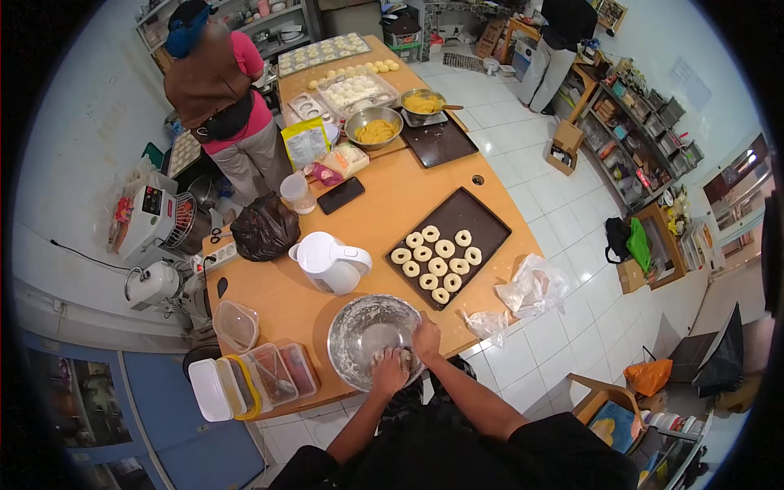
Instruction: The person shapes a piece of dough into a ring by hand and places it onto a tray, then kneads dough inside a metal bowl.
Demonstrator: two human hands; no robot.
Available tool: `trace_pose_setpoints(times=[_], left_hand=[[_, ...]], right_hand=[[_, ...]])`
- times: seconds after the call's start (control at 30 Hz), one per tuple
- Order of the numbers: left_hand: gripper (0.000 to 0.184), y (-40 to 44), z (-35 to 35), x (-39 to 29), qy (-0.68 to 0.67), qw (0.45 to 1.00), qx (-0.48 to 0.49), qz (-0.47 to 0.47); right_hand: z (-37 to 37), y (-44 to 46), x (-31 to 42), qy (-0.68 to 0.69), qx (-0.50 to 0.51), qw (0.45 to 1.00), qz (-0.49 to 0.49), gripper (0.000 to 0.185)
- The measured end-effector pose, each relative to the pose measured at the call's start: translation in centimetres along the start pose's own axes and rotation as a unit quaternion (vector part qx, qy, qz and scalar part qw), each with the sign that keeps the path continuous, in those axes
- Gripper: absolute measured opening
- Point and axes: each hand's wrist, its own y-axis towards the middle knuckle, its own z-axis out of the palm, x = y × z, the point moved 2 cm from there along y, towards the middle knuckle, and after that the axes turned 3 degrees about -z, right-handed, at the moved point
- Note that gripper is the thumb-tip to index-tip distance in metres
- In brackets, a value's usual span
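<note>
A large metal mixing bowl (347, 339) stands at the table's near edge, its inner wall smeared with whitish dough or flour residue. My right hand (426, 339) grips its right rim. Inside the bowl, low on the near side, is my left hand (390, 369); its fingers are curled and coated with residue, and whatever they hold is too small to make out. Just behind the bowl stands a white electric kettle (328, 261). To the right lies a dark baking tray (482, 224) bearing several ring-shaped pieces of dough (438, 266).
Plastic containers (269, 371) line the near left edge. Crumpled plastic bags (531, 286) lie at the right edge. A black bag (265, 229), a phone (341, 196) and bowls of yellow filling (376, 131) sit farther back. One person (216, 90) stands far left, another (555, 49) far right.
</note>
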Motion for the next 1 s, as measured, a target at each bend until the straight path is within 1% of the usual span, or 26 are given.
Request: trace_pose_setpoints(times=[0.03,0.07,0.13,0.23,0.33,0.43,0.53,0.63,0.67,0.77,0.8,0.9,0.93,1.0], left_hand=[[0.039,-0.6,-0.5,0.0,-0.018,1.0,-0.02,0.008],[0.038,-0.9,-0.9,0.0,-0.028,0.999,0.006,-0.02],[0.038,-1.2,-3.8,-1.6,-0.049,0.994,0.054,-0.078],[0.037,-0.6,-3.7,-2.0,0.033,0.993,-0.006,-0.113],[0.039,0.8,-1.7,-1.3,0.069,0.991,-0.06,-0.097],[0.039,2.8,-0.7,-0.9,0.082,0.993,-0.036,-0.079],[0.034,6.0,1.2,0.4,0.097,0.99,-0.064,-0.081],[0.034,8.6,3.4,2.4,0.082,0.989,-0.126,-0.008],[0.036,9.5,4.3,3.2,0.09,0.98,-0.174,0.021],[0.04,10.8,3.9,3.2,0.096,0.961,-0.258,-0.03],[0.045,11.3,3.5,3.1,0.069,0.957,-0.263,-0.105],[0.048,11.5,2.7,2.7,0.037,0.94,-0.259,-0.217],[0.05,11.5,2.8,2.9,0.026,0.947,-0.214,-0.237],[0.052,10.5,3.0,2.4,0.028,0.953,-0.238,-0.187]], right_hand=[[0.1,0.0,-0.1,0.0,0.001,1.0,0.002,0.023],[0.1,0.1,-0.2,-0.001,0.001,1.0,0.004,0.023],[0.1,-0.1,-0.2,-0.001,0.007,1.0,0.015,0.022],[-0.1,-0.3,0.2,-0.002,0.005,1.0,0.017,0.022],[0.0,-0.3,0.3,-0.005,0.005,1.0,0.019,0.023],[0.1,0.1,-0.1,0.002,-0.002,1.0,0.016,0.022],[0.3,-0.2,0.1,0.001,0.005,1.0,0.022,0.022],[-0.2,0.0,0.7,-0.004,0.005,1.0,0.017,0.023],[-0.4,-0.1,0.7,-0.004,0.005,1.0,0.015,0.024],[-0.7,-0.2,0.8,0.016,0.001,1.0,-0.003,0.025],[-0.5,-0.1,0.9,0.01,0.001,1.0,-0.003,0.025],[-0.1,-0.4,0.4,-0.006,-0.001,1.0,0.001,0.027],[0.0,-0.2,0.4,-0.008,-0.007,1.0,-0.001,0.027],[0.1,0.0,0.4,-0.008,-0.016,1.0,-0.002,0.028]])
